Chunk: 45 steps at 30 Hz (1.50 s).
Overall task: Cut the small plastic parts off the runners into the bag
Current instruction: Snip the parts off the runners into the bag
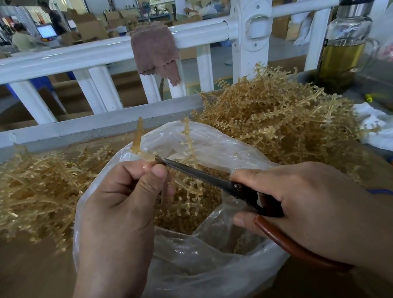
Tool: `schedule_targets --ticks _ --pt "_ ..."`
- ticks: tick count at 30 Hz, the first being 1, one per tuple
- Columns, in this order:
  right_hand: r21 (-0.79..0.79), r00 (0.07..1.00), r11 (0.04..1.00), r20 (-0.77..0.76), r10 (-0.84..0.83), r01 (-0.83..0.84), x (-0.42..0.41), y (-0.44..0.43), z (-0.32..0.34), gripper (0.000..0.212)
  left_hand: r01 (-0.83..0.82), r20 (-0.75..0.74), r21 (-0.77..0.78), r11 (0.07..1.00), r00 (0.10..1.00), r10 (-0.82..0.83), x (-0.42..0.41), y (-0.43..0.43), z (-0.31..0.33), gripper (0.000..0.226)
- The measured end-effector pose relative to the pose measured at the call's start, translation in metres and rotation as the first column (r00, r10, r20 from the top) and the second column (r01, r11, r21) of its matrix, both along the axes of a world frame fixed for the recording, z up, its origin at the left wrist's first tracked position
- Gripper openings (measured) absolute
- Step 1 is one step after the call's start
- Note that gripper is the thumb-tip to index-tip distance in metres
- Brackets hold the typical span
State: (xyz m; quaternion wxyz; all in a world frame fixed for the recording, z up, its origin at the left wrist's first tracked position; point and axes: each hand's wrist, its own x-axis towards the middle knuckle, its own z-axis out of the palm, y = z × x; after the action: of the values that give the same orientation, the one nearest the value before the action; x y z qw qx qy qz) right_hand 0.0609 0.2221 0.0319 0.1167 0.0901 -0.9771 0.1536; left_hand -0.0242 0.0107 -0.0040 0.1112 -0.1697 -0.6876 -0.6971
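Your table (pixel 21 279) carries two heaps of tan runners: the taller heap (pixel 281 124) lies behind and to the right of the bag, and the flatter heap (pixel 29 192) lies to its left. Between them, right in front of you, the clear bag (pixel 205 275) stands with its mouth open upward, and a bed of cut parts (pixel 184 221) lies at its bottom.

Your left hand (pixel 116 207) is over the near-left rim of the bag. It pinches one runner (pixel 138 137) between thumb and forefinger, with the other fingers curled in behind. The runner's thick stub stands up and away from you above that pinch. Its thinner branches, with parts on them, hang down over the open mouth, and one branch rises on the far side.

Your right hand (pixel 314 199) comes in from the right, fingers wrapped round the handles of the scissors (pixel 201 175). The scissors lie on a slant from lower right to upper left, across the bag's mouth. The blades look closed or nearly so, and I cannot tell whether there is a gap at the tip.

What matters now is that the tip meets the runner just beside your left thumb (pixel 155 175), on the side toward the bag. The blades cross the stem rather than run along it, so whatever they cut should fall straight down into the bag. In my judgement the risk is how close that thumb is, so keep the cut on the bag side of your pinch.
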Motion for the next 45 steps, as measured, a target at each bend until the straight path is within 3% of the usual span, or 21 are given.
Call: schedule_targets --ticks 23,29,36,42,45 --pt "0.014 1.000 1.000 0.008 -0.017 0.016 0.0017 -0.0008 0.0071 0.064 -0.002 0.014 0.006 1.000 1.000 0.002 0.0042 0.0041 0.0028 0.022" --pt "0.006 1.000 1.000 0.027 -0.009 0.009 0.0004 -0.0021 0.0027 0.064 0.008 0.034 0.067 0.998 0.999 -0.011 0.0036 0.0037 0.0024 0.018" --pt "-0.109 0.998 0.994 0.068 0.013 -0.006 -0.0014 0.0005 0.0021 0.059 0.041 0.016 0.119 0.992 0.999 -0.043 0.0037 0.0045 0.0036 0.006" --pt "-0.102 0.996 0.995 0.089 0.026 -0.017 -0.0006 0.0010 0.0044 0.051 0.080 -0.001 0.129 0.988 0.997 -0.081 0.0030 0.0062 0.0023 0.015" --pt "-0.102 0.996 0.995 0.088 0.013 -0.004 -0.0003 0.0018 0.0052 0.057 0.074 -0.024 0.111 0.991 0.997 -0.071 0.0020 0.0059 0.0016 0.013"
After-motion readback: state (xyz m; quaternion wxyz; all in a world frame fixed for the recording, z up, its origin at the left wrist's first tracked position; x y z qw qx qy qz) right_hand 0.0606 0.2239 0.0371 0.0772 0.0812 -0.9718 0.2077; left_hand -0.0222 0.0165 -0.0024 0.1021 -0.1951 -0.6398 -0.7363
